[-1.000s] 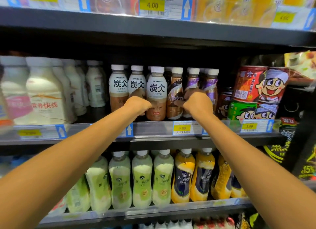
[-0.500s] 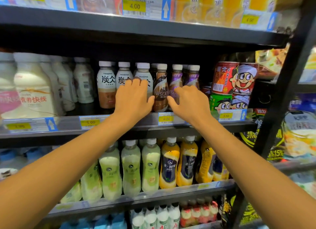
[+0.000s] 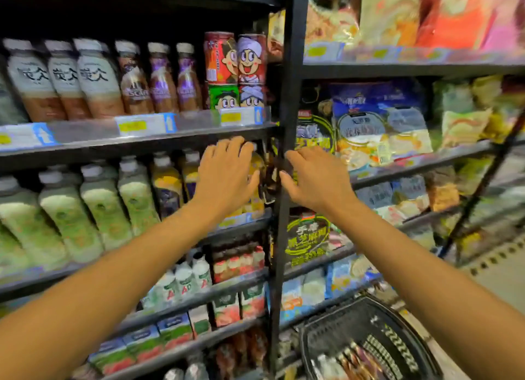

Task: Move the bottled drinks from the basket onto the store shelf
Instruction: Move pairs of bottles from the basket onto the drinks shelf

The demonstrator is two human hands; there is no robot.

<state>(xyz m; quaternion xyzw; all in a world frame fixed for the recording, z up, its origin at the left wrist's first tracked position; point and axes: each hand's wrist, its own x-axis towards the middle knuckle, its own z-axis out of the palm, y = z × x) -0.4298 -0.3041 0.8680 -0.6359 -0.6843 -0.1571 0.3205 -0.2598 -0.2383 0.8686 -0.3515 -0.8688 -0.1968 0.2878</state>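
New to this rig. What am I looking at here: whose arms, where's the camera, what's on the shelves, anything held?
There is no machine: these are a person's two bare arms, filmed by one wide-angle camera worn on the head and looking forward and down. The left hand and right hand are spread open in front of a black shelf upright, with nothing in either grip. The upper shelf carries coffee bottles and cartoon cans. Below them stand pale green bottles and yellow ones. To the right are snack bags. At the bottom right a black basket holds bottles, blurred.
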